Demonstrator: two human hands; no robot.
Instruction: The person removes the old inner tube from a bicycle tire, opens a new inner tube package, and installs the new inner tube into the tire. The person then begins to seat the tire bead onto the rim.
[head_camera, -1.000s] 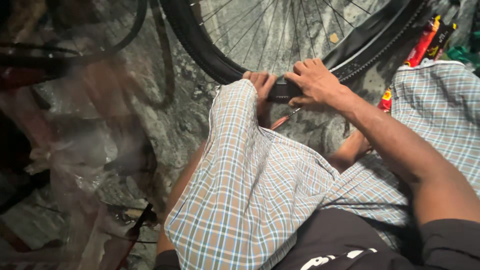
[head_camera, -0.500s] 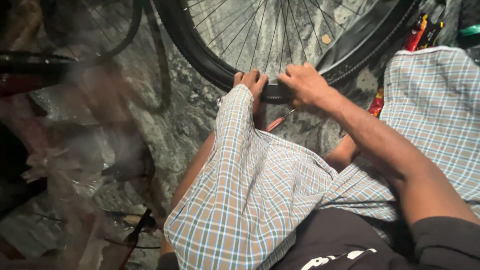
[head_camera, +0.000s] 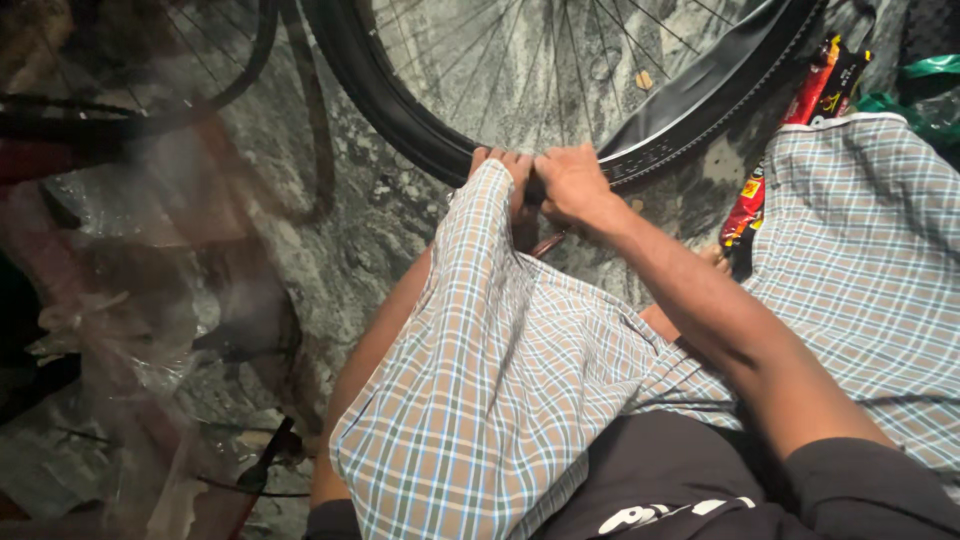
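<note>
A: Hands?
B: Right hand clenched over the tyre, at the wheel's lower edge. Left hand mostly behind a checked knee; fingers curl on the same tyre.
A: Nearby?
B: Stone floor; red packets to the right.

Both hands, left and right, grip the black bicycle tyre above a checked knee.

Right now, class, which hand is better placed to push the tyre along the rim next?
Probably the right hand: it lies fully on the tyre, arm free. The left hand shows only fingertips behind the knee.
</note>
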